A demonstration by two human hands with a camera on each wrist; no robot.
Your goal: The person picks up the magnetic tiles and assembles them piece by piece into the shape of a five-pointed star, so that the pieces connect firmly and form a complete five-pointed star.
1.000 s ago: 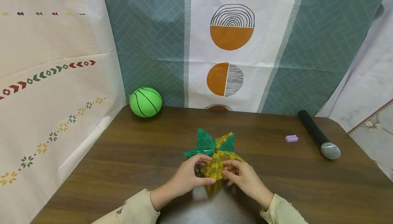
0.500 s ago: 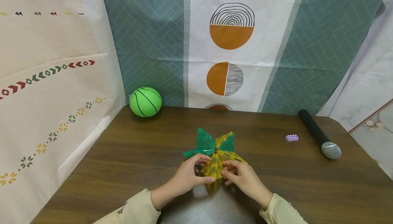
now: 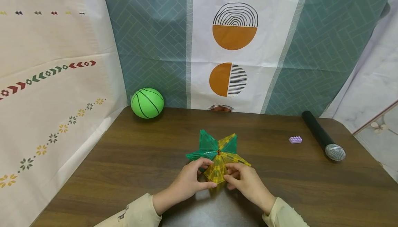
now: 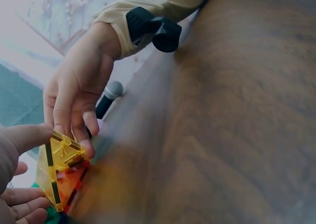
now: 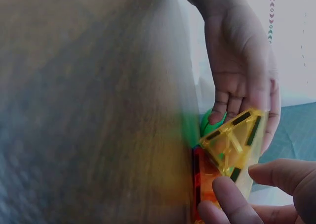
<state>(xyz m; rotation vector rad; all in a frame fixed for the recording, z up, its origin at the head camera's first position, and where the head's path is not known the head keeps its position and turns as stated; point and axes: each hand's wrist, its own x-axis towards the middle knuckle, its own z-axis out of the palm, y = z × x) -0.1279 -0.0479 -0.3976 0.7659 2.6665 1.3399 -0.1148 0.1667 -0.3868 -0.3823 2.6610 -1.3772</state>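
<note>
A dark brown wood-grain counter (image 3: 130,158) fills the lower half of the head view, backed by patterned curtains in teal, white and cream. Low in the middle of the frame sits a star-shaped build of translucent green and yellow triangular magnetic tiles (image 3: 217,151), its green points toward the backdrop and its yellow points toward the person. The left hand (image 3: 189,178) comes in from the lower left and the right hand (image 3: 247,182) from the lower right, both in cream sleeves. Each grip is curled on the nearest yellow tile (image 3: 216,171): thumb and fingers of the left hand pinch its left edge, those of the right hand its right edge. The wrist views show that tile held up off the counter between fingertips. A green rubber ball with black lines (image 3: 147,103) rests at the counter's back left edge. A black microphone with a silver mesh head (image 3: 323,136) lies at the right, and a small lilac building brick (image 3: 295,139) lies just left of it.
</note>
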